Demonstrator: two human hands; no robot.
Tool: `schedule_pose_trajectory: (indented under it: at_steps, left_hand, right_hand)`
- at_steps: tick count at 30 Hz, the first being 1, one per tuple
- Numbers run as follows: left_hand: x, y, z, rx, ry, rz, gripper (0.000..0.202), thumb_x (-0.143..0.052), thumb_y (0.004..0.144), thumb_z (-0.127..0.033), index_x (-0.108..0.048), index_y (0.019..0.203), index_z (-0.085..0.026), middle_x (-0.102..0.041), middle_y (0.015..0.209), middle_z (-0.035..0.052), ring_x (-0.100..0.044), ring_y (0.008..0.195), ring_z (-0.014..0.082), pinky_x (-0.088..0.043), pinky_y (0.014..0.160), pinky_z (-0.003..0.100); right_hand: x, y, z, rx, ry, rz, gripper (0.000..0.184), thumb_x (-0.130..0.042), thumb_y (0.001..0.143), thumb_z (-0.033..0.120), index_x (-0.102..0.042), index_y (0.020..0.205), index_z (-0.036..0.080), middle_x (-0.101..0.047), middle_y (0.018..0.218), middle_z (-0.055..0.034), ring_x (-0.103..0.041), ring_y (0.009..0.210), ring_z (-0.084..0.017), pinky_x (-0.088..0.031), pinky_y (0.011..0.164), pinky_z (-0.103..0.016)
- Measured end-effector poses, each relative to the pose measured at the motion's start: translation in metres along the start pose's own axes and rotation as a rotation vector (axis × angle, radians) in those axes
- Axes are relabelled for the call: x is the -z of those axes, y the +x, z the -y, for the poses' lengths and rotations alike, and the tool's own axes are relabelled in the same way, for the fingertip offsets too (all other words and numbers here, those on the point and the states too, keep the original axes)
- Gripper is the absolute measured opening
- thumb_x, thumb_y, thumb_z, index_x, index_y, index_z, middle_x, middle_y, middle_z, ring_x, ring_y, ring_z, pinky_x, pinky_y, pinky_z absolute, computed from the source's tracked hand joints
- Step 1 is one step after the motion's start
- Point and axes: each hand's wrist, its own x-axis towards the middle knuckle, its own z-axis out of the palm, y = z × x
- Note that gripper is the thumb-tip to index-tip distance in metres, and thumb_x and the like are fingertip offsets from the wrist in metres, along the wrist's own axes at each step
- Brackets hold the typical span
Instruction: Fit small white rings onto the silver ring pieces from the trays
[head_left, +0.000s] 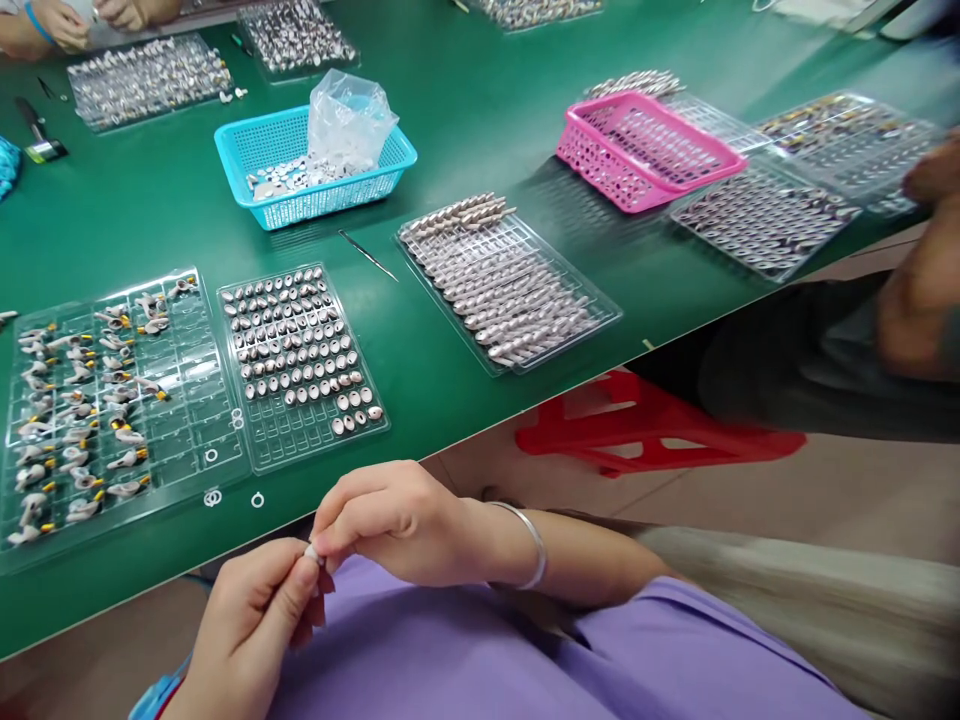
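Note:
Over my lap, just off the table's front edge, my left hand [259, 610] and my right hand [394, 520] meet. A small white earbud part [313, 552] is pinched between the fingertips of both; the fingers hide most of it. Nearest on the table lie several thin white rings [258, 499]. Behind them, a clear tray [259, 440] carries rows of small oval earbud shells [292, 350], with bare slots at its near left. To its left, a larger clear tray [191, 375] bears white pieces with yellow-orange ends [79, 455].
Tweezers [367, 255] lie beyond the shell tray. A blue basket [330, 195] holds white parts and a plastic bag [349, 120]. Rightward are a tray of stacked white strips [510, 280] and a pink basket [637, 185]. Co-workers' hands [64, 25] show far left; another person sits right.

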Motion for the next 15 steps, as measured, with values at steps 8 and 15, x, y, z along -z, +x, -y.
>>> schedule_pose_trajectory:
  at_steps: [8, 15]
  left_hand:
    - [-0.007, -0.007, 0.004, 0.108, -0.163, -0.037, 0.042, -0.054, 0.09, -0.052, -0.064, 0.069, -0.017, -0.058, 0.053, 0.0007, -0.05, 0.043, 0.01, -0.039, 0.039, 0.017]
    - [-0.004, -0.007, 0.004, 0.12, -0.143, 0.037, 0.042, -0.057, 0.088, -0.053, -0.065, 0.067, -0.017, -0.058, 0.052, 0.0014, -0.05, 0.044, 0.0102, -0.04, 0.043, 0.018]
  right_hand:
    - [-0.011, -0.003, 0.001, -0.095, 0.071, -0.002, 0.022, -0.055, 0.085, 0.001, -0.068, 0.07, 0.011, -0.07, 0.077, -0.0066, -0.069, 0.066, -0.009, -0.06, 0.064, -0.015]
    - [-0.004, -0.002, 0.004, -0.076, 0.071, 0.068, 0.021, -0.057, 0.088, 0.005, -0.068, 0.07, 0.011, -0.071, 0.077, -0.0074, -0.069, 0.067, -0.009, -0.059, 0.065, -0.015]
